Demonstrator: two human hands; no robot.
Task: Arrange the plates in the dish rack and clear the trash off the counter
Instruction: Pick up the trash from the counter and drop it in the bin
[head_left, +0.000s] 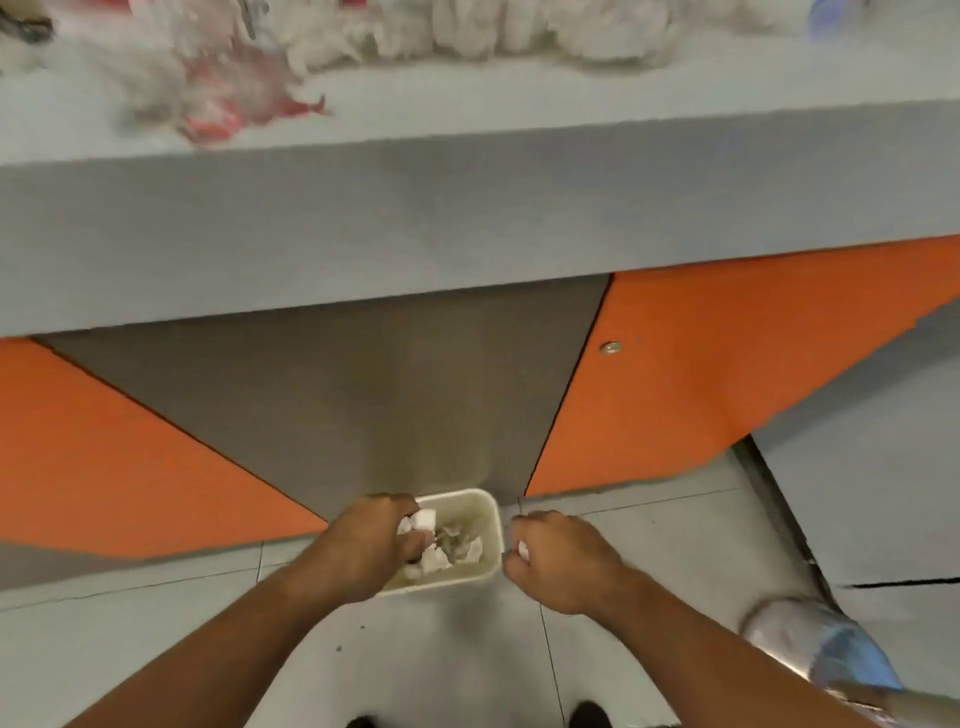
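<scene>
Arms reach down: left hand (374, 540) grips paper (421, 521) over the bin (492, 519), right hand (561, 556) pinches a scrap (523, 549) beside it.

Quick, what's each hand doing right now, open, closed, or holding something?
The left hand grips a crumpled white tissue over the bin.
The right hand is curled round a small white scrap.

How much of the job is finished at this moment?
Done: some trash already lies in the bin. In hand: the left hand grips crumpled paper over it; the right hand pinches a scrap. Left: wrappers on the counter. No plates in view.
</scene>
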